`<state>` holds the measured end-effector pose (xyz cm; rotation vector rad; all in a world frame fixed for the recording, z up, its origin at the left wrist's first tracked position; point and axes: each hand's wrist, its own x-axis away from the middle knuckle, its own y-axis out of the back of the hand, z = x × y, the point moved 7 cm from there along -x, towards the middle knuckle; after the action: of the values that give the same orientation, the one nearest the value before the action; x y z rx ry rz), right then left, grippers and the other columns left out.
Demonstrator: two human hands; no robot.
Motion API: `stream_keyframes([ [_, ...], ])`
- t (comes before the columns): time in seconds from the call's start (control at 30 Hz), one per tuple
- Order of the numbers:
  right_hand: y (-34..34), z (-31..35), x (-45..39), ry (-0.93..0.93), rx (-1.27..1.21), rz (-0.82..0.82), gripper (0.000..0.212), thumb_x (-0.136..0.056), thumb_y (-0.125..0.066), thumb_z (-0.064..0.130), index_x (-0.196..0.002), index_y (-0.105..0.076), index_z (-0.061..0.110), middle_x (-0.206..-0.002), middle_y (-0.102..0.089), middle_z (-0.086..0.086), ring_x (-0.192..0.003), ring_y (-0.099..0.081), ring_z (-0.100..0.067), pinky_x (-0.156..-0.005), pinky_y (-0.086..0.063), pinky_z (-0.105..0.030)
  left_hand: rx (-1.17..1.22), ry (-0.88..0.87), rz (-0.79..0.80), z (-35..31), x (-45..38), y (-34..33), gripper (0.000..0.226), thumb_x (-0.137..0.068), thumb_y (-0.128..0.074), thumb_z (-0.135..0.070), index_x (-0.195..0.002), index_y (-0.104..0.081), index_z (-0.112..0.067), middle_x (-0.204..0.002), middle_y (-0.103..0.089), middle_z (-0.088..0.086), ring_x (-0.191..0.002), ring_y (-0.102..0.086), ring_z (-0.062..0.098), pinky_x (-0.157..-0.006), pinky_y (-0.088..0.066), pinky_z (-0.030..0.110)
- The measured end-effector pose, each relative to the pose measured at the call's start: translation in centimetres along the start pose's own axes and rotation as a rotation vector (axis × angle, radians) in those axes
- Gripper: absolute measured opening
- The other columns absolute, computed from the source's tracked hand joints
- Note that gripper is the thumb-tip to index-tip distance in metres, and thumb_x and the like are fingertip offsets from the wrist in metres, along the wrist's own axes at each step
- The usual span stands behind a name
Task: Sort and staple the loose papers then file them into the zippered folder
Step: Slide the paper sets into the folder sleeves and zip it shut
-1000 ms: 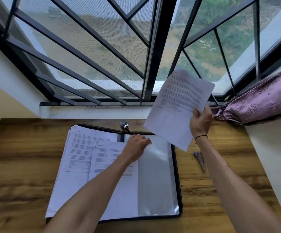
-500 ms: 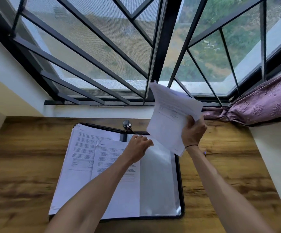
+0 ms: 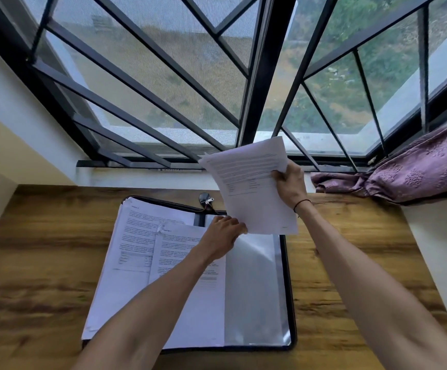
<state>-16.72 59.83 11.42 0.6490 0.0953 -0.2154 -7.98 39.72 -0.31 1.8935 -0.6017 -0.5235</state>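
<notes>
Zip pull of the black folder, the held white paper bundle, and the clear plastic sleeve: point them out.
Metal zip pull (image 3: 208, 201), head view: on the tab.
White paper bundle (image 3: 254, 193), head view: sheet's middle.
Clear plastic sleeve (image 3: 251, 289), head view: bare middle.

I see the black zippered folder (image 3: 291, 295) lying open on the desk, printed papers (image 3: 136, 249) stacked on its left half; a printed sheaf (image 3: 254, 188) is raised, tilted, above its far-right corner.

Wooden table (image 3: 350, 276) bears the open zippered folder (image 3: 287, 289); purple cloth (image 3: 414, 172) seemingly touches its far-right edge.
</notes>
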Motion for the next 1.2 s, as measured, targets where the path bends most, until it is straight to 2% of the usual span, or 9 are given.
stream_keyframes([
  [0.1,-1.0,-0.2,-0.3,-0.027,-0.036,0.054,0.03,-0.083,-0.054,-0.003,-0.09,-0.062,0.025,-0.087,-0.067,0.003,-0.084,-0.062,-0.018,-0.071,-0.049,-0.035,-0.015,-0.005,0.004,0.0,-0.3,0.0,0.034,-0.089,-0.06,-0.002,-0.11,-0.066,-0.028,-0.1,-0.069,-0.003,-0.099,-0.063,0.025,-0.088,-0.047,0.044],
  [0.2,-1.8,-0.6,-0.7,-0.045,-0.043,0.082,0.035,-0.084,-0.055,-0.005,-0.093,-0.062,0.028,-0.087,-0.066,0.003,-0.084,-0.06,-0.015,-0.069,-0.045,-0.029,-0.016,-0.007,-0.017,0.1,-0.6,0.0,0.027,-0.092,-0.057,-0.006,-0.108,-0.067,-0.025,-0.098,-0.068,-0.002,-0.096,-0.062,0.026,-0.085,-0.045,0.041],
  [0.3,-2.4,-0.7,-1.2,-0.061,-0.054,0.106,0.035,-0.085,-0.054,-0.004,-0.095,-0.062,0.028,-0.089,-0.067,0.004,-0.085,-0.061,-0.015,-0.067,-0.045,-0.023,-0.003,-0.029,-0.03,-0.1,-0.9,-0.1,0.015,-0.1,-0.054,-0.021,-0.107,-0.066,-0.024,-0.1,-0.069,-0.002,-0.097,-0.062,0.025,-0.086,-0.046,0.04],
  [0.4,-2.9,-0.3,-1.4,-0.038,-0.061,0.115,0.035,-0.085,-0.054,-0.006,-0.095,-0.063,0.026,-0.09,-0.067,0.004,-0.085,-0.062,-0.014,-0.066,-0.044,-0.013,0.021,-0.032,-0.04,-0.4,-1.2,-0.3,0.016,-0.1,-0.057,-0.037,-0.106,-0.067,-0.026,-0.102,-0.071,-0.005,-0.1,-0.063,0.023,-0.089,-0.045,0.039],
  [0.57,-4.0,-0.3,-1.9,-0.03,-0.045,0.117,0.021,-0.085,-0.054,0.001,-0.093,-0.066,0.015,-0.092,-0.069,-0.009,-0.088,-0.065,-0.027,-0.071,-0.05,-0.035,0.109,-0.019,-0.028,-1.7,-2.1,-0.2,0.02,-0.096,-0.064,-0.041,-0.108,-0.072,-0.027,-0.103,-0.073,-0.005,-0.1,-0.064,0.024,-0.087,-0.046,0.041],
  [0.67,-5.0,0.2,-2.0,-0.02,-0.073,0.133,0.023,-0.086,-0.053,-0.004,-0.098,-0.068,0.01,-0.09,-0.065,0.003,-0.091,-0.064,-0.023,-0.076,-0.052,-0.035,0.17,0.002,-0.018,-2.8,-2.7,-0.2,0.018,-0.099,-0.063,-0.037,-0.111,-0.071,-0.027,-0.108,-0.073,-0.005,-0.104,-0.062,0.021,-0.09,-0.045,0.041],
  [0.8,-6.9,0.3,-2.0,-0.057,-0.122,0.17,0.034,-0.086,-0.052,-0.007,-0.101,-0.068,0.019,-0.098,-0.069,-0.001,-0.097,-0.066,-0.021,-0.081,-0.053,-0.031,0.228,0.035,0.009,-4.2,-3.5,-0.1,0.02,-0.1,-0.06,-0.032,-0.117,-0.069,-0.026,-0.114,-0.073,-0.007,-0.109,-0.06,0.019,-0.092,-0.043,0.039],
  [0.93,-8.2,-0.1,-1.9,-0.104,-0.173,0.155,0.034,-0.084,-0.053,-0.01,-0.092,-0.066,0.02,-0.09,-0.069,0.003,-0.088,-0.064,-0.013,-0.074,-0.05,-0.027,0.237,0.067,-0.012,-4.8,-4.1,0.3,0.018,-0.101,-0.058,-0.022,-0.113,-0.071,-0.024,-0.119,-0.072,-0.007,-0.107,-0.061,0.023,-0.084,-0.046,0.042],
  [1.2,-9.3,-1.1,-2.4,-0.199,-0.221,0.091,0.034,-0.083,-0.053,-0.008,-0.077,-0.062,0.024,-0.077,-0.064,0.008,-0.073,-0.059,-0.005,-0.066,-0.049,-0.026,0.305,0.171,-0.118,-5.3,-4.7,1.0,0.014,-0.097,-0.061,-0.032,-0.093,-0.065,-0.02,-0.1,-0.068,-0.005,-0.094,-0.059,0.022,-0.077,-0.049,0.042],
])
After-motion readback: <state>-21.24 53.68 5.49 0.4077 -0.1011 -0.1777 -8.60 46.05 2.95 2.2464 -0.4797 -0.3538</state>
